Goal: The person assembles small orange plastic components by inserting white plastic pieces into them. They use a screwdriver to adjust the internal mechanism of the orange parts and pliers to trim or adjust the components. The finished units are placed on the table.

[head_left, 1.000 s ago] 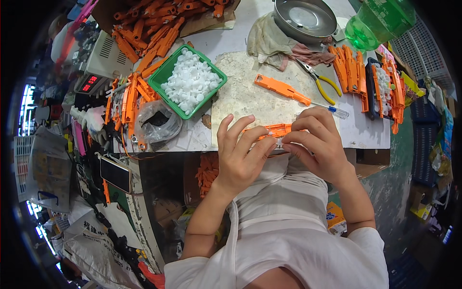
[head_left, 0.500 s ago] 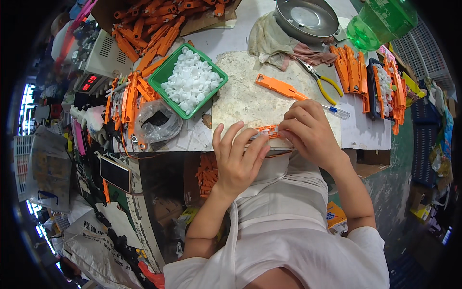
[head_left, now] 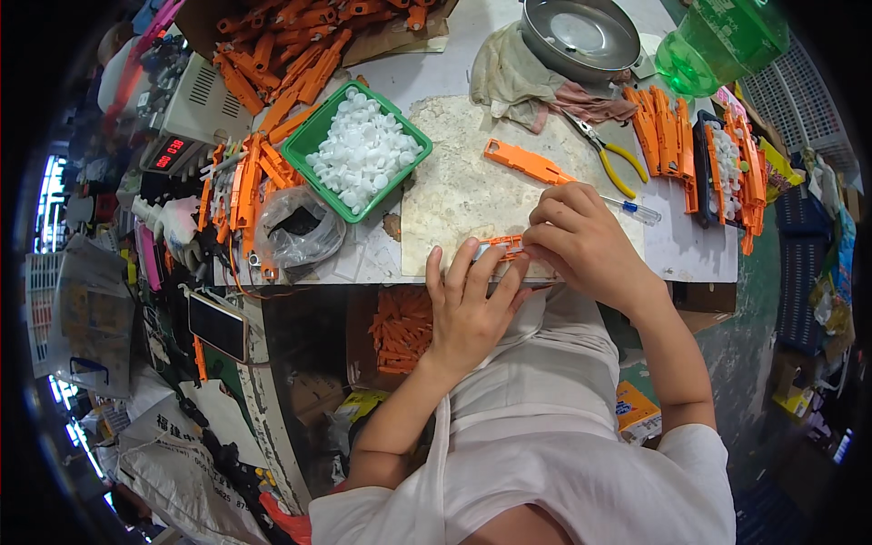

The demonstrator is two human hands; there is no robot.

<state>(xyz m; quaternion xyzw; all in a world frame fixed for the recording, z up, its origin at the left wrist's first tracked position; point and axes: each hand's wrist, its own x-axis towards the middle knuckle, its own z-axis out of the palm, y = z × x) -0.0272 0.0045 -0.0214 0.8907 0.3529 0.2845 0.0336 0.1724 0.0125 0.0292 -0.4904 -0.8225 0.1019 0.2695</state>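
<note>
Both my hands are at the table's front edge on one orange plastic housing [head_left: 502, 245], its open inside facing up with white bits in it. My left hand [head_left: 474, 304] holds its left part, fingers curled over it. The fingers of my right hand [head_left: 579, 238] are bunched on its right end, hiding that end and whatever they pinch. Just beyond lies another orange plastic piece [head_left: 527, 162], long and flat. A screwdriver with a clear and blue handle [head_left: 639, 212] rests by my right wrist, its shaft partly covered. Pliers with yellow handles [head_left: 613, 168] lie farther right.
A green basket [head_left: 292, 150] of small white plastic parts stands left, beside a clear plastic bag [head_left: 300, 232]. Orange pieces [head_left: 300, 77] are heaped behind it. At the back are a rag [head_left: 504, 77], a metal bowl [head_left: 581, 59] and a green bottle [head_left: 718, 45]. More orange pieces [head_left: 668, 136] stand right.
My left hand has shifted right along the orange housing, closer to my right hand. My right hand has moved only slightly and stays on the housing's right end.
</note>
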